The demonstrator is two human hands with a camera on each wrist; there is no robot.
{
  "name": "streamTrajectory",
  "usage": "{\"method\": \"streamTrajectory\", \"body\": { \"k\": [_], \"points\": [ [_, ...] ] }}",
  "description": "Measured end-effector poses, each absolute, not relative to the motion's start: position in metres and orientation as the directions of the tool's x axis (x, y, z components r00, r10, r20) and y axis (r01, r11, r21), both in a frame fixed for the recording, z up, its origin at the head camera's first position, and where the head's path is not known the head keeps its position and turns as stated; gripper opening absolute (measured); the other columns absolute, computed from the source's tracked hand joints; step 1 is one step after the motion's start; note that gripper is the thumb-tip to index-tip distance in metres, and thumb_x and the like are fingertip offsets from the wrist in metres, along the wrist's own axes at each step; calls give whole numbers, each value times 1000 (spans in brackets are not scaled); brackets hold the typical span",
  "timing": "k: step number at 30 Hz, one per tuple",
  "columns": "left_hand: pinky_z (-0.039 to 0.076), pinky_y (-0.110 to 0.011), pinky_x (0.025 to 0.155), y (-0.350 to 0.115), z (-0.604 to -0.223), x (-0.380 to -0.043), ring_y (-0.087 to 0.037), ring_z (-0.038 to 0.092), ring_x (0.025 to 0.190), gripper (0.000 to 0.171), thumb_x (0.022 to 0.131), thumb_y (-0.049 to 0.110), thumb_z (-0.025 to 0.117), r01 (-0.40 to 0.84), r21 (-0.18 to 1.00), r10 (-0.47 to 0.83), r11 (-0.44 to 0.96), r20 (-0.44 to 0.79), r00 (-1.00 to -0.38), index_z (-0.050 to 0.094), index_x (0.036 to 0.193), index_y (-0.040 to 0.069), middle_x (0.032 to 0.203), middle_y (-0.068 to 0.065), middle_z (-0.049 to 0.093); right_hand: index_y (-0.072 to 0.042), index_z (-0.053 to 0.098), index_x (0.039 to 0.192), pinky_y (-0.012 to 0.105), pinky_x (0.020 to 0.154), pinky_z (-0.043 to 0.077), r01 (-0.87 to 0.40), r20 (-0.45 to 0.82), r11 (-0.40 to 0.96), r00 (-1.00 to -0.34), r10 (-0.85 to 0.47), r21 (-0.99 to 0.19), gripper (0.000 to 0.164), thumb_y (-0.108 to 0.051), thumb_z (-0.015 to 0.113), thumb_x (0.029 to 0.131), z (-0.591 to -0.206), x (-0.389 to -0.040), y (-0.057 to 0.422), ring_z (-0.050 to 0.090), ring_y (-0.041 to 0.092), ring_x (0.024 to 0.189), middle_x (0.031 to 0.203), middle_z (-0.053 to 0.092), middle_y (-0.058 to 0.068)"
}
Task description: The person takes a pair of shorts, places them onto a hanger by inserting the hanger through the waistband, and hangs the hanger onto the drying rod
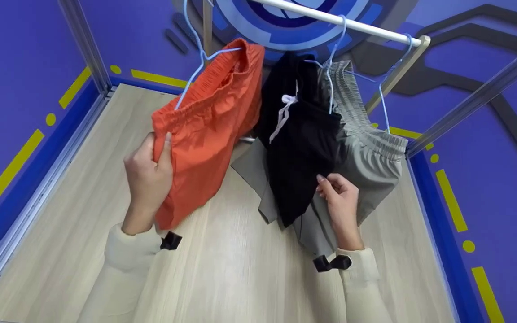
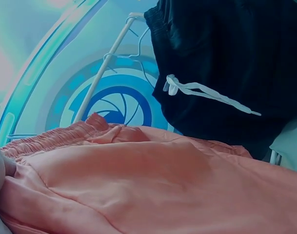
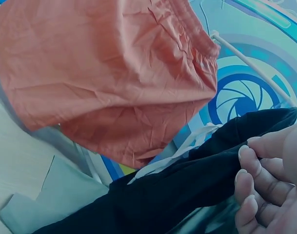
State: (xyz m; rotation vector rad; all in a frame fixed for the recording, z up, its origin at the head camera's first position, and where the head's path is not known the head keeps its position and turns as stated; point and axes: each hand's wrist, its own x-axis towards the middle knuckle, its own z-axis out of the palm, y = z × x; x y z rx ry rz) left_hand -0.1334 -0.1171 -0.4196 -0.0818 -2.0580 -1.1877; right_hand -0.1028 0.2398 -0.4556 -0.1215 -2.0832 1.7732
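Note:
Orange elastic-waist shorts [image 1: 200, 139] hang from a light blue wire hanger [image 1: 201, 56] at the left of the rack. My left hand [image 1: 148, 172] grips their near side edge just under the waistband, thumb on the front. Beside them hang black shorts [image 1: 301, 152] with a white drawstring [image 1: 284, 114] tied in a bow. My right hand [image 1: 340, 195] pinches the side edge of the black shorts between thumb and fingers, which the right wrist view shows close up. Grey pants [image 1: 370, 157] with a gathered waistband hang behind, to the right, their legs partly hidden by the black shorts.
A white rail [image 1: 330, 17] runs across the top on wooden posts [image 1: 395, 78]. Below is a pale wood-grain board [image 1: 236, 269]. Blue printed walls [image 1: 20, 58] with metal corner posts [image 1: 85, 45] enclose both sides and the back.

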Motion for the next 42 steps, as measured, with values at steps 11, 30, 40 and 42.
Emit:
{"method": "streamTrajectory", "body": {
  "k": [11, 30, 40, 42],
  "points": [
    [39, -27, 52, -107, -413, -148, -18, 48, 53, 35, 92, 33, 51, 404, 704, -242, 584, 626, -741, 60, 89, -1, 56, -8, 42, 7, 56, 72, 18, 50, 38, -231, 332, 326, -895, 299, -917, 21, -7, 71, 77, -443, -105, 232, 46, 5, 51, 59, 53, 2],
    [29, -28, 48, -94, -404, -174, -20, 44, 50, 34, 94, 32, 48, 399, 666, -186, 630, 628, -756, 59, 87, 1, 56, -8, 44, 4, 51, 104, 19, 52, 40, -280, 360, 255, -859, 363, -925, 33, -7, 69, 78, -423, -114, 231, 46, 9, 57, 74, 50, 4],
    [30, -27, 49, -93, -400, -183, -19, 44, 51, 35, 94, 35, 47, 361, 688, -195, 630, 590, -784, 59, 91, 2, 58, -8, 44, -4, 43, 132, 23, 46, 41, -351, 423, 307, -881, 211, -885, 53, -4, 64, 82, -412, -117, 229, 46, 10, 51, 72, 44, 4],
    [29, -28, 49, -93, -400, -185, -20, 44, 51, 35, 94, 34, 47, 361, 688, -193, 629, 589, -785, 59, 91, 2, 58, -9, 44, -7, 44, 133, 25, 45, 42, -353, 421, 317, -889, 179, -880, 53, -4, 63, 83, -410, -117, 229, 46, 12, 50, 72, 43, 4]
  ]
}}
